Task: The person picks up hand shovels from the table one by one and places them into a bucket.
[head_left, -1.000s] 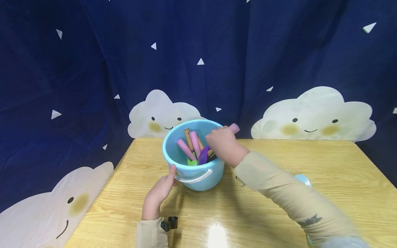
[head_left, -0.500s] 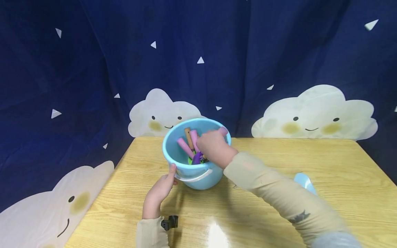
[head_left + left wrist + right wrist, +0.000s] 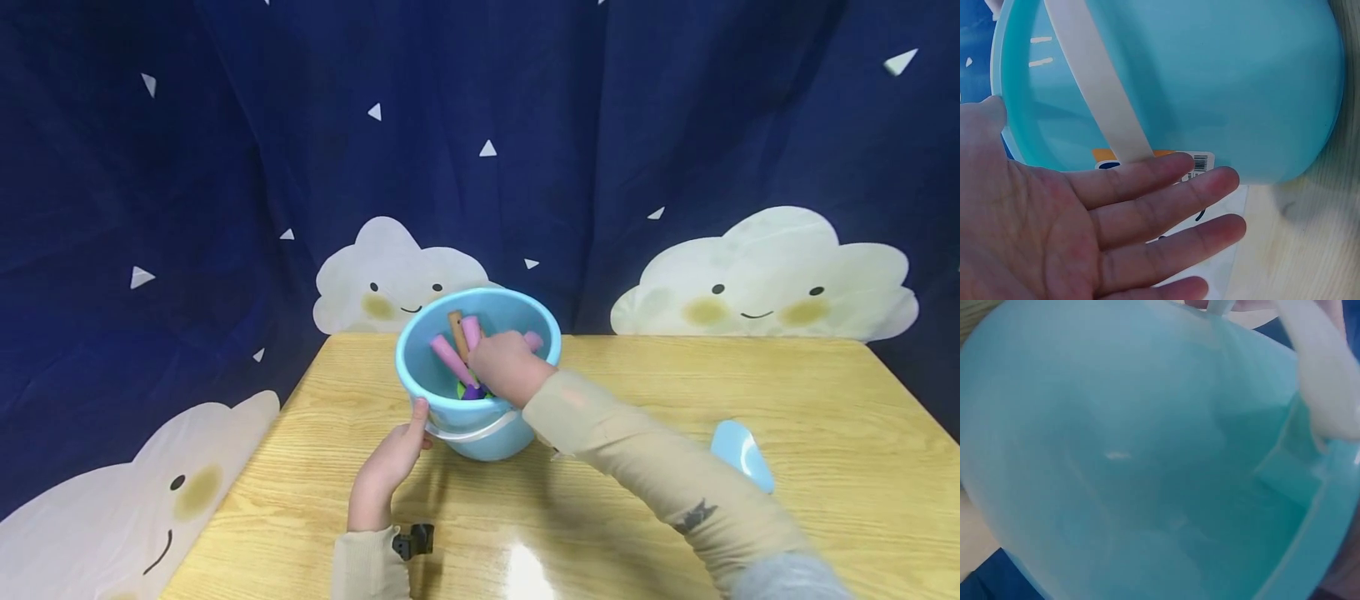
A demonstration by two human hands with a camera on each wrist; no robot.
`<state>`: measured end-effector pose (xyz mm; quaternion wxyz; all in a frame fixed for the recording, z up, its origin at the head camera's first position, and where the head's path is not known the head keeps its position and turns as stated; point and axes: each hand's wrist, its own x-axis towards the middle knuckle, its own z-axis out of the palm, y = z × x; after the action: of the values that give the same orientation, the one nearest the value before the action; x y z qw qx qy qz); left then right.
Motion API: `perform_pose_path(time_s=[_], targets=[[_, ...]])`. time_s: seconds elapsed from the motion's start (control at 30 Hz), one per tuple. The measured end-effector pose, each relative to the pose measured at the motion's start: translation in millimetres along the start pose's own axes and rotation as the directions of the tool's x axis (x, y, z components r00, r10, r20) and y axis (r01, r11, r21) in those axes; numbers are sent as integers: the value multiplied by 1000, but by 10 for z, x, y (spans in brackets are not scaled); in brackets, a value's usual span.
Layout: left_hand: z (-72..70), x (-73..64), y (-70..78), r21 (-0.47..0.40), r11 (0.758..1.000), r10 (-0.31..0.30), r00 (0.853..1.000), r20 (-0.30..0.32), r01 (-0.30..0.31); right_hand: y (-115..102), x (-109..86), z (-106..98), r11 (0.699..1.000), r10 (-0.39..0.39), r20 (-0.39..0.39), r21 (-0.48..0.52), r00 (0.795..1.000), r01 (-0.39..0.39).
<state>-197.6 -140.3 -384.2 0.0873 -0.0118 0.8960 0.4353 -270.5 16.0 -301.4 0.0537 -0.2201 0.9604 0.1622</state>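
A light-blue bucket (image 3: 487,437) with a white carry handle (image 3: 472,433) stands tilted on the wooden table. Inside it are pink handles (image 3: 450,360), a brown wooden handle (image 3: 457,333) and some purple and green pieces. My left hand (image 3: 392,467) steadies the bucket's near left side, thumb at the rim, fingers extended along the wall in the left wrist view. Down inside the bucket, my right hand (image 3: 504,362) grips a pink-handled tool (image 3: 533,340), whose handle end sticks out past the fist; its working end is hidden. The right wrist view shows only bucket wall and handle hinge.
On the table (image 3: 825,392) at the right lies a light-blue piece with a rounded end (image 3: 738,450), partly behind the right sleeve. A dark blue curtain (image 3: 562,125) with smiling clouds hangs behind. A small black device (image 3: 414,542) sits at the left wrist.
The right hand has moved left and down into the bucket with the pink-handled tool, and the purple piece is now mostly covered. The left hand has stayed at the bucket's side.
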Motion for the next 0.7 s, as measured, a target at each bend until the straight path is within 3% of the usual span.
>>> perform_pose_path(time_s=[0.07, 0.17, 0.3, 0.47, 0.7], targets=[[-6, 1, -2, 0, 1000, 0, 1000, -1, 0, 5, 17, 2, 1000, -18, 5, 19, 1000, 18], [-13, 1, -4, -4, 1000, -1, 1000, 6, 1, 28, 17, 16, 992, -16, 9, 124, 1000, 15], [-5, 0, -11, -11, 1000, -1, 1000, 14, 1, 80, -28, 57, 968, -37, -72, 246, 997, 54], [-1, -4, -10, -3, 1000, -4, 1000, 6, 4, 161, -89, 94, 972, -128, -209, 169, 970, 164], [5, 2, -5, 8, 1000, -2, 1000, 8, 2, 344, -193, 133, 972, -128, -319, 145, 939, 182]])
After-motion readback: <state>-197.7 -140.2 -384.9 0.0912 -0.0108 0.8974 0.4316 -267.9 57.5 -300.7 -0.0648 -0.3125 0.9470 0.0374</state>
